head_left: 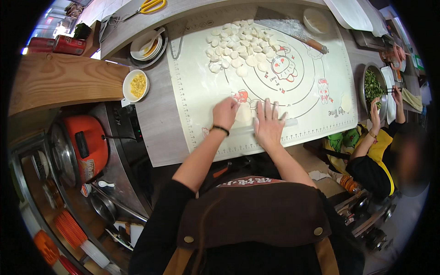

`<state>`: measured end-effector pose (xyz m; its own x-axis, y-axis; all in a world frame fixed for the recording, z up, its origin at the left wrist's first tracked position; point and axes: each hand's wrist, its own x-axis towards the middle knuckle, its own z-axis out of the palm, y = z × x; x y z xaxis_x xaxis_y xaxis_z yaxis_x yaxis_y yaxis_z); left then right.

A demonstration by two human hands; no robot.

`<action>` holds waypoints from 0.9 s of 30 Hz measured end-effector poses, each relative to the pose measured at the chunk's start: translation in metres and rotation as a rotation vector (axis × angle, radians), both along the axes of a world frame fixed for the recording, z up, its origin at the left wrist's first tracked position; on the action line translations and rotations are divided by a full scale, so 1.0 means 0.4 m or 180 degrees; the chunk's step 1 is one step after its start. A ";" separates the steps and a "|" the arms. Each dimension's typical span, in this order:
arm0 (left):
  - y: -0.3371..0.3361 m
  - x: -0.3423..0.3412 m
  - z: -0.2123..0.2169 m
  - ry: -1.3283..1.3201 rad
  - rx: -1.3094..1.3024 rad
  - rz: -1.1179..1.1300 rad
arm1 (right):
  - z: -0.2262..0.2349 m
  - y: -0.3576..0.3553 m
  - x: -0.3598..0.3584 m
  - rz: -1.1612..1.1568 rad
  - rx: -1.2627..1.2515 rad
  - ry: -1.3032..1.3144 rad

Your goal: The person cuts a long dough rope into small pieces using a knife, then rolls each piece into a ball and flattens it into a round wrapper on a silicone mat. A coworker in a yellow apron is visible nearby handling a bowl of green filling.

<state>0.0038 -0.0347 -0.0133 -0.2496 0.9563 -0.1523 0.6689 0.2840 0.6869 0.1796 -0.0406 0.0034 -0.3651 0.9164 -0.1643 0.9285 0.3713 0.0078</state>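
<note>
On the white printed pastry mat (197, 87), a small flat round of dough (243, 114) lies between my hands. My left hand (224, 113) is closed, its fingertips pinching the dough's left edge. A pale rolling pin (291, 123) lies crosswise just nearer to me than the dough. Over it, my right hand (269, 124) rests flat with fingers spread and the palm on the pin. Farther back is a heap of small floured dough pieces (238, 48). To the right of the heap lies a wide cleaver (293, 32) with a wooden handle.
A white bowl of yellow food (136, 86) and stacked plates (147, 46) stand left of the mat. At the back right is a small bowl (316, 20). A co-worker's hands (376, 114) are beside a metal bowl of chopped greens (373, 85). A red cooker (87, 146) sits lower left.
</note>
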 end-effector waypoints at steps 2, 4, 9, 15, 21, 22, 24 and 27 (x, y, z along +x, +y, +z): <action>-0.056 0.023 -0.011 -0.0378 -0.0014 0.0438 | -0.011 0.055 -0.031 -0.0076 0.0319 0.0509; -0.004 0.030 0.032 0.0206 -0.0073 -0.0026 | -0.011 0.170 -0.093 -0.0040 0.0539 0.0881; 0.048 -0.029 0.028 0.0249 -0.0343 -0.0329 | -0.044 0.063 -0.052 -0.0003 0.0381 0.0982; -0.034 0.022 0.003 0.0188 0.0319 0.0261 | -0.019 0.162 -0.109 -0.0049 0.0443 0.1018; 0.000 -0.059 -0.004 -0.0089 -0.0422 0.0275 | -0.010 0.010 -0.044 0.0209 0.0114 0.0649; -0.025 -0.054 -0.013 -0.0454 -0.0392 0.0749 | -0.013 -0.019 -0.026 0.0212 -0.0011 0.0353; -0.064 -0.013 0.009 0.0047 -0.0078 0.0684 | -0.032 0.046 -0.058 0.0127 0.0377 0.0544; 0.006 -0.024 0.032 0.0574 -0.0089 -0.0043 | -0.020 0.192 -0.145 0.0080 0.0514 0.0979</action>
<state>-0.0057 -0.0322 -0.0004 -0.2625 0.9557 -0.1329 0.7844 0.2916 0.5475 0.1215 0.0363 -0.0045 -0.3979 0.9116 0.1034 0.8871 0.4110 -0.2103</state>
